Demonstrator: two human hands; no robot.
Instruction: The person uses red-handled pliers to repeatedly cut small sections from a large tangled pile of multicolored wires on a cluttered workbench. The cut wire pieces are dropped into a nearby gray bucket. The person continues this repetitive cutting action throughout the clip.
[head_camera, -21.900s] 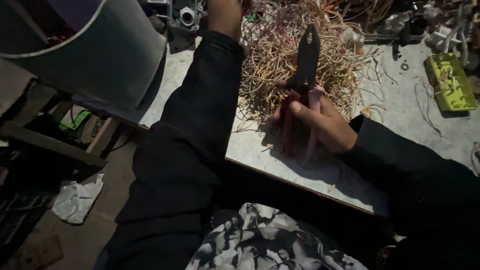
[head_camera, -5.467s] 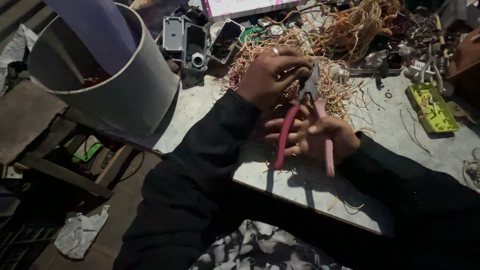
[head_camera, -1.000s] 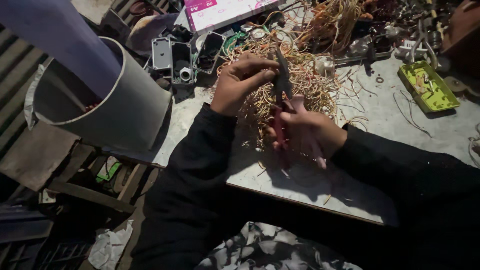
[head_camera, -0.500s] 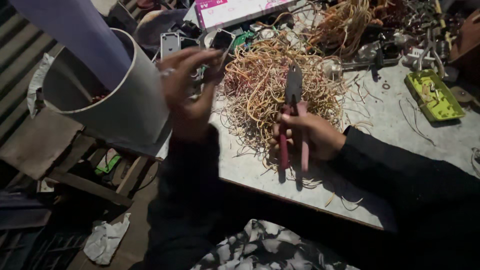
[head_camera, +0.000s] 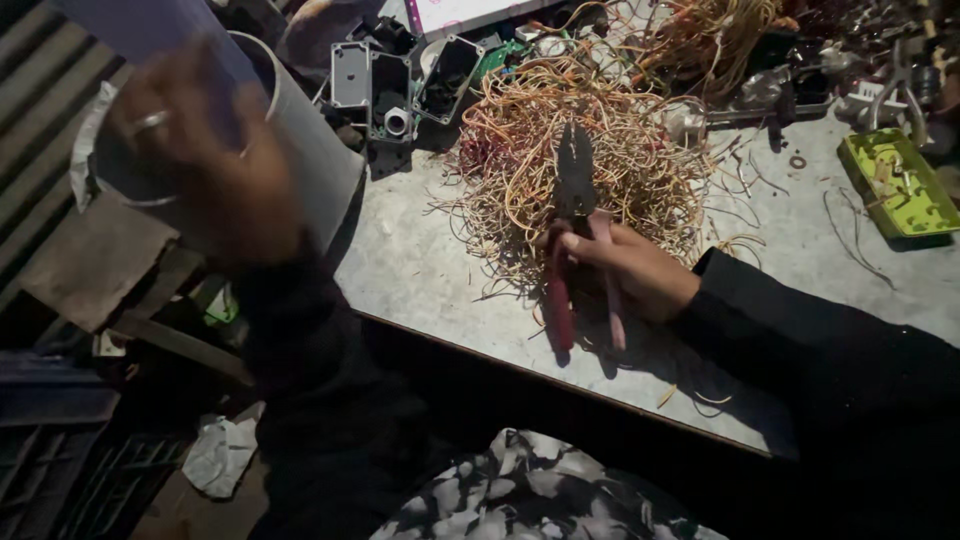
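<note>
Nearest to us, a patterned black-and-white cloth lies across our lap below the edge of the grey surface. On it, our right hand has its grip wrapped around the pink-handled pliers, fingers pressed about the handles; the dark jaws point away from us and look nearly shut over the near edge of the tangled heap of orange and yellow wires. The handles rest against the surface just beside the heap.

To the left, our left hand is raised in front of the large grey plastic bucket and blurred by motion; a ring shows on one finger, the fingers seem loosely spread, and we cannot tell whether they pinch anything.

Farther off, open grey junction boxes sit behind the heap, near the bucket. At the far right a yellow-green circuit board lies flat, well apart from the pliers, with dark metal scrap beyond it.
</note>
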